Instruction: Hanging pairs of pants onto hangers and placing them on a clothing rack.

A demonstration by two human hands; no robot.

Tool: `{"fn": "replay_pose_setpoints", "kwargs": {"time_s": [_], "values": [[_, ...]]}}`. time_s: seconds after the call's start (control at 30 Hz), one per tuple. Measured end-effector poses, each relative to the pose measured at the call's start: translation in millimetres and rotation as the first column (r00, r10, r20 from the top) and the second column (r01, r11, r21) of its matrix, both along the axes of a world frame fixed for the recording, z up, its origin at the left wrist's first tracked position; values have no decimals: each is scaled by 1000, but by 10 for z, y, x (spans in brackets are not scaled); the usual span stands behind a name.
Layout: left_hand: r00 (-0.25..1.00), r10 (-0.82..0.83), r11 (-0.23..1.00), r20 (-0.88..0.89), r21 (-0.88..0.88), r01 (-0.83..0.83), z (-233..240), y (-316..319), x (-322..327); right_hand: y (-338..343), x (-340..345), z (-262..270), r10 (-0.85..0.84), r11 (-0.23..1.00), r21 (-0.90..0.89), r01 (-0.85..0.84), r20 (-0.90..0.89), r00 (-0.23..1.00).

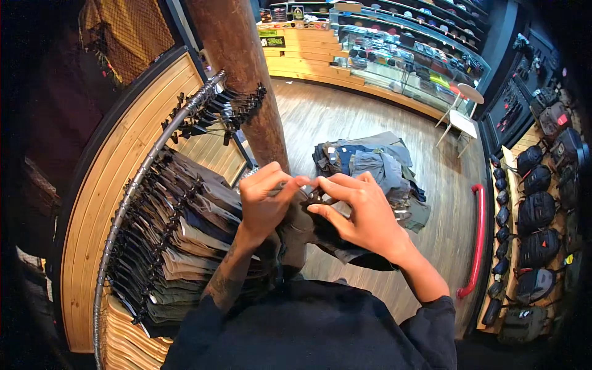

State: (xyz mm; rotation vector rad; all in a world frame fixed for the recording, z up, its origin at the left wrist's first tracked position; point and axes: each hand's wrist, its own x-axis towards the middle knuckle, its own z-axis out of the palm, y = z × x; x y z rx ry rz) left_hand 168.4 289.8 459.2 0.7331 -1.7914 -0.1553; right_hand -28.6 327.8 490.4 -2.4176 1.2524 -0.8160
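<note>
In front of my chest, my left hand [264,200] and my right hand [360,206] meet at the upper edge of a dark brown garment [296,236], probably trousers. The fingertips of the left pinch at this edge. My right thumb and fingers close around a small dark piece [316,198], which looks like a hanger clip; its exact shape is partly hidden. Below the hands the cloth hangs down, with a blacker part under my right wrist. To the left, folded trousers [189,245] hang in a dense row on black clip hangers.
A curved metal rail [138,178] carries the trousers and several bare clip hangers [212,113] beside a wooden post [240,51]. Folded clothes [370,159] lie piled on the wood floor. A red bar [476,240], backpacks [536,212], white chair [462,124] and glass counter [407,69] stand beyond.
</note>
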Motion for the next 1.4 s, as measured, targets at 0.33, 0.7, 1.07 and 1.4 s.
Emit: {"fn": "replay_pose_setpoints", "kwargs": {"time_s": [0.33, 0.7, 1.07, 1.4], "values": [[976, 210, 977, -58, -32, -212, 360, 53, 153, 88, -1575, -612, -232, 841, -231, 488, 663, 712], [982, 146, 982, -116, -107, -158, 638, 203, 360, 260, -1152, -2738, -360, 924, 376, 68, 797, 486], [983, 174, 982, -54, -59, -178, 630, 440, 444, 238, -115, -2934, -515, 132, -9, -991, 854, -77], [927, 345, 936, -150, -22, -352, 491, 541, 993, 233, -193, -2830, -478, 182, 251, -951, 867, 137]]}}
